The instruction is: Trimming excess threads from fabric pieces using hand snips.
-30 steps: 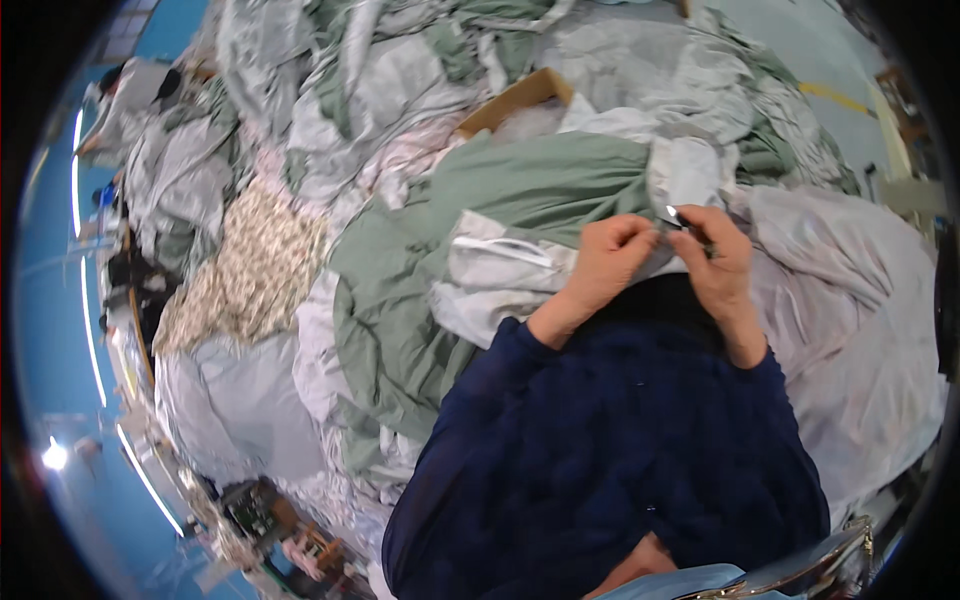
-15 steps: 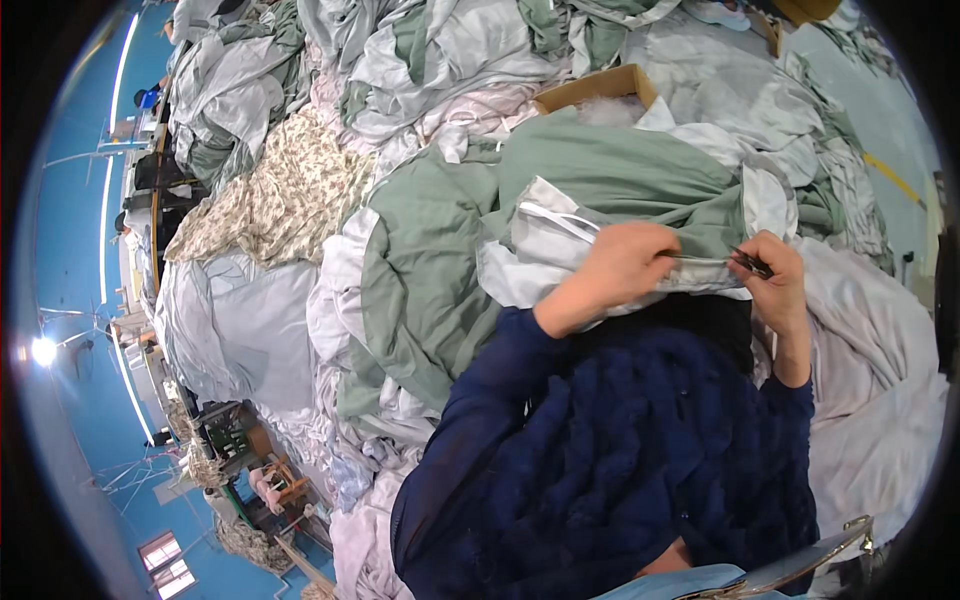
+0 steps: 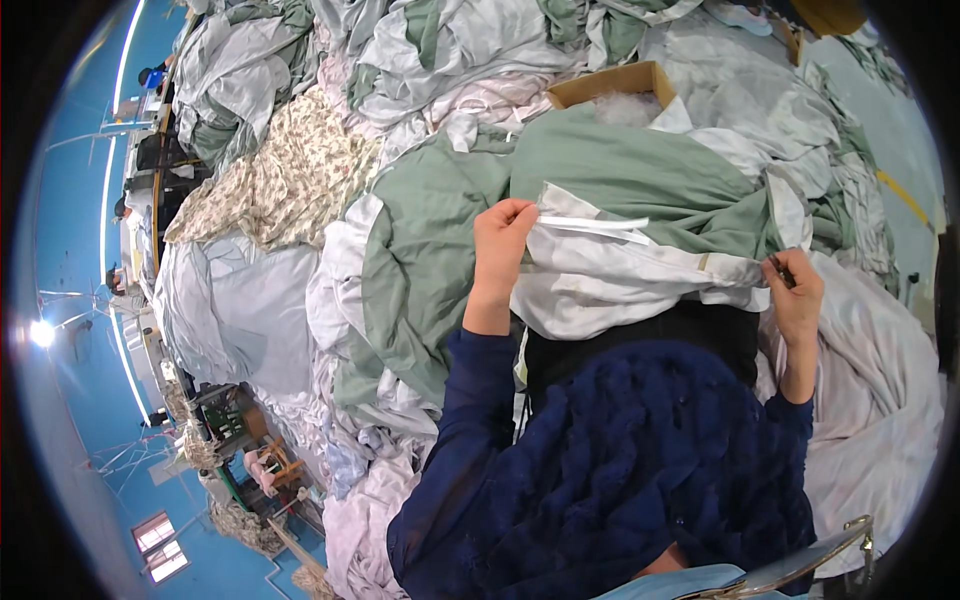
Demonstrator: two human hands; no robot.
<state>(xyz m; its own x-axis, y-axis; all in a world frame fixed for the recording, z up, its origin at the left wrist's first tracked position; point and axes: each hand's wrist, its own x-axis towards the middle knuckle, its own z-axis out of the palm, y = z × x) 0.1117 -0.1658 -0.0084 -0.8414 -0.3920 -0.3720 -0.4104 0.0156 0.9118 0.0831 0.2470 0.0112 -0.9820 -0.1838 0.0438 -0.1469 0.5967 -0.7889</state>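
Note:
A sage-green and white cloth (image 3: pixel 640 190) lies spread over a heap of fabric in front of me. My left hand (image 3: pixel 503 240) pinches its white edge, where a narrow white strip (image 3: pixel 598 228) sticks out to the right. My right hand (image 3: pixel 797 290) grips the cloth's other end and also holds a small dark tool (image 3: pixel 781 270), whose kind I cannot make out. The white part of the cloth (image 3: pixel 620 285) hangs stretched between both hands. Dark blue sleeves cover my forearms.
Piles of grey, white and green fabric (image 3: pixel 420 60) surround me. A floral-print cloth (image 3: pixel 290 180) lies at the left. An open cardboard box (image 3: pixel 610 85) sits behind the green cloth. Blue floor and racks (image 3: pixel 230 430) run along the left rim.
My hands have moved apart, the left one to the left and the right one to the right, stretching the white edge of the cloth between them.

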